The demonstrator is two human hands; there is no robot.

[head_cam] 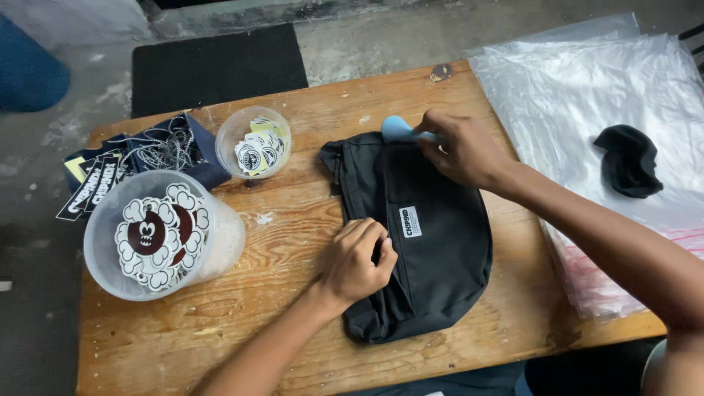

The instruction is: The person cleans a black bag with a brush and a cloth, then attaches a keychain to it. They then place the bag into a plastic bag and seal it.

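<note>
Wooden bench [293, 308] carries a black waist bag [433, 257] near its middle. Left hand [357, 260], fingers curled, pinches the bag's left edge; right hand [462, 150] is closed around a light-blue tool [400, 130] at the bag's top.

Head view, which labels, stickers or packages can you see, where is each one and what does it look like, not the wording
Bag label: small white rectangle, dark print, on the black bag.
Big tub: clear, left; cloud-shaped white and maroon stickers.
Small tub: clear, behind it; small round white stickers.
Tags: black and white strips, far left.
Plastic bags: clear stack, right.
</note>
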